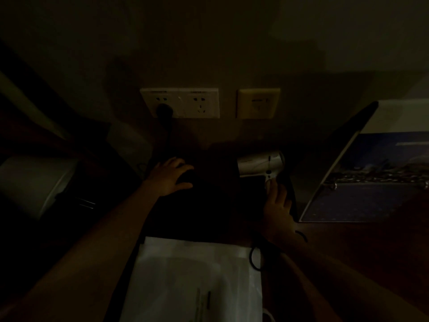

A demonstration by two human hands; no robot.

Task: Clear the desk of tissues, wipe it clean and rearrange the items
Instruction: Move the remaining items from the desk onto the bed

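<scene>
The scene is very dark. A white hair dryer point(260, 162) lies on the dark desk point(348, 240) near the wall. My right hand point(277, 205) grips its handle from below, fingers wrapped around it. My left hand point(168, 176) reaches to the desk's back left, its fingers and thumb curved around a dark object point(185, 177) that I cannot make out. No tissues are discernible in the gloom.
A white paper bag point(192, 275) lies at the near edge, with a black cord loop point(255, 259) beside it. An open binder point(371, 182) leans at the right. Wall sockets point(180, 103) hold a black plug point(164, 110). A pale rounded appliance point(30, 182) stands at the left.
</scene>
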